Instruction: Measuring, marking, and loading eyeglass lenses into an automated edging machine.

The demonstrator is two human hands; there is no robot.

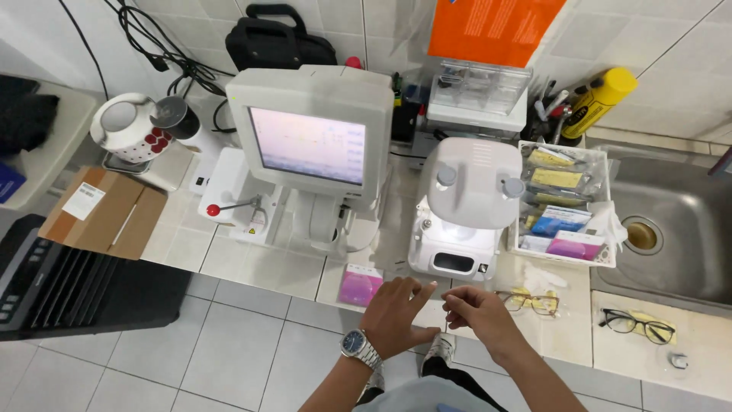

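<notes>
Hands are held together just above the front edge of the white tiled counter [252, 263], in front of the small white box-shaped machine with a rounded lid and two grey knobs [467, 210]. The left hand [396, 317], with a silver wristwatch with a blue dial [358, 347] worn at the wrist, is spread flat with its fingers released and nothing gripped. The right hand [476, 313] is curled, thumb and forefinger pinched near the left fingertips; whether something tiny is held between them cannot be told. Nearest to the right hand, just beside it on the counter, lie the thin gold-wire-framed spectacles with yellowish lenses [528, 302], resting partly on a clear plastic sleeve. Such a frame is judged to be light, springy and easily bent, with lenses that smudge and scratch, so it would best be taken by the bridge or at the hinge ends, not by the glass. A pink and white flat packet [361, 284] lies just left of the left hand. Further right, near the steel sink [686, 191], black-framed glasses [637, 325] are set on the counter, well apart from both hands.
</notes>
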